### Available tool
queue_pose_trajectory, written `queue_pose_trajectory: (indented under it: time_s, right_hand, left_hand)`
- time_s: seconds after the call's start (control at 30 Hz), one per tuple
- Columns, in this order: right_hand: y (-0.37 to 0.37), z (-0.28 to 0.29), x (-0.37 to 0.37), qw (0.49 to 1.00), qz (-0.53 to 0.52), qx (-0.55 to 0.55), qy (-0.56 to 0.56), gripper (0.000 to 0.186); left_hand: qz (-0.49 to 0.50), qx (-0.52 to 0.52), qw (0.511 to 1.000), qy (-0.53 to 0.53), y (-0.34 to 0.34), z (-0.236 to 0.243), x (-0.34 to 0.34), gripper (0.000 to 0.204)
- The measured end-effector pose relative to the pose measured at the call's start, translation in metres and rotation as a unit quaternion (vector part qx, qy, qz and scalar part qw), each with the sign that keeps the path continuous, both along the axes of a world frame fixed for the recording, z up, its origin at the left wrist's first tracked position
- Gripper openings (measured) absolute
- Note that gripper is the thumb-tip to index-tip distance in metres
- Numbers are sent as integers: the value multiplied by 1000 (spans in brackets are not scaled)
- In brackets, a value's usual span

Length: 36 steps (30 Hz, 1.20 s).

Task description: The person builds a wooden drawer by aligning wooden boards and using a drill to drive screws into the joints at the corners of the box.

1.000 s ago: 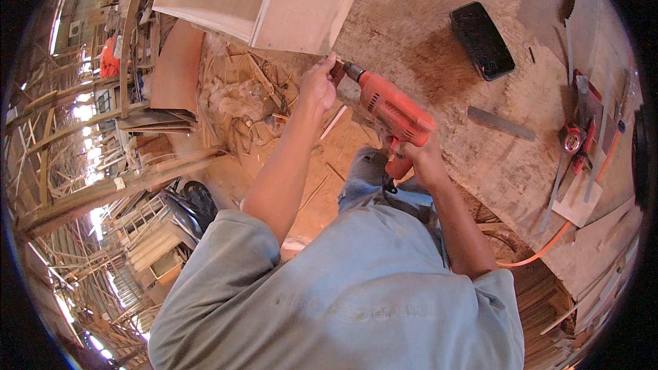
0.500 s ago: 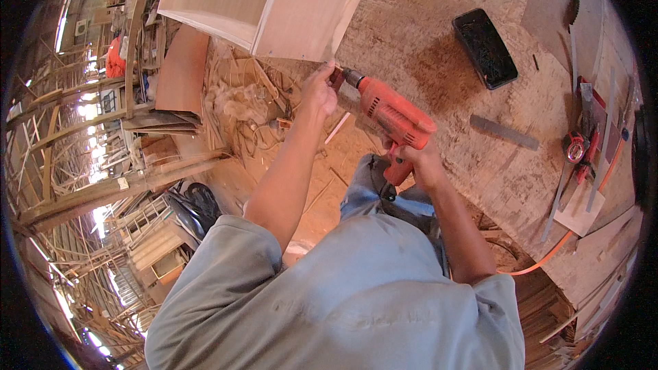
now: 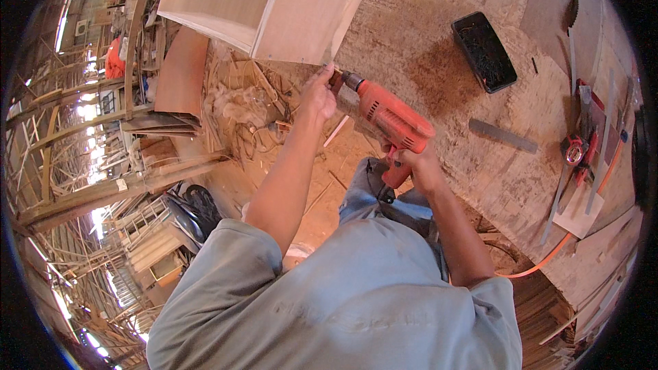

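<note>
A red corded power drill (image 3: 392, 115) slants up and left over the worktable's edge, its chuck toward the wooden cabinet (image 3: 305, 17). Wrapped round the drill's grip is my right hand (image 3: 420, 162), closed, with the index finger at the trigger. My left hand (image 3: 319, 98) is closed at the cabinet's lower corner, just beside the chuck. Its fingertips pinch a small brown piece (image 3: 336, 81), whose kind I cannot make out. The drill's tip points at this spot, but fingers and the piece hide where it ends. The cabinet is pale wood with an upright divider.
On the dusty worktable (image 3: 411, 14) lie a black tray (image 3: 484, 51) of small dark fasteners and a flat grey metal strip (image 3: 504, 135). Saws and red-handled tools (image 3: 582, 151) lie at the right, near an orange cord (image 3: 545, 260). Wood scraps (image 3: 253, 106) litter the floor.
The drill and my right hand have shifted very slightly down and left. My left hand keeps its place at the cabinet's corner.
</note>
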State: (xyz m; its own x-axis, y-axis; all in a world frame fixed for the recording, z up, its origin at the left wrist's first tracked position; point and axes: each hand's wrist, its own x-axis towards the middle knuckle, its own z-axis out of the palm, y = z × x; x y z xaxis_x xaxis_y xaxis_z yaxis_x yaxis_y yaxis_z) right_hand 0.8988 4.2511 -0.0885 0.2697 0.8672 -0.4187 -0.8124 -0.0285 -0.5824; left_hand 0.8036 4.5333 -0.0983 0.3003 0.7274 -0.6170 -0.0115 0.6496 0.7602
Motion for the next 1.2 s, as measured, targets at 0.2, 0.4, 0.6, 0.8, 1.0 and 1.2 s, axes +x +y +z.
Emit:
queue_pose_trajectory:
  time_s: [0.2,0.4,0.6,0.8,1.0,1.2]
  right_hand:
    - [0,-2,-1,1000,1,-13,13,54]
    - [3,9,6,999,14,-22,30,55]
    - [4,9,5,999,18,-22,43,54]
    - [5,5,8,999,13,-25,37,50]
    - [6,5,9,999,8,-28,23,45]
    - [10,12,10,1000,10,-24,-3,40]
  left_hand:
    - [5,2,1000,-15,1,-2,0,17]
    - [11,-32,999,-18,2,2,0,13]
    - [4,-27,999,-30,2,1,0,12]
    - [15,-24,1000,10,3,0,3,13]
    - [33,-49,998,5,5,0,4,13]
    - [-22,-50,999,8,8,0,3,18]
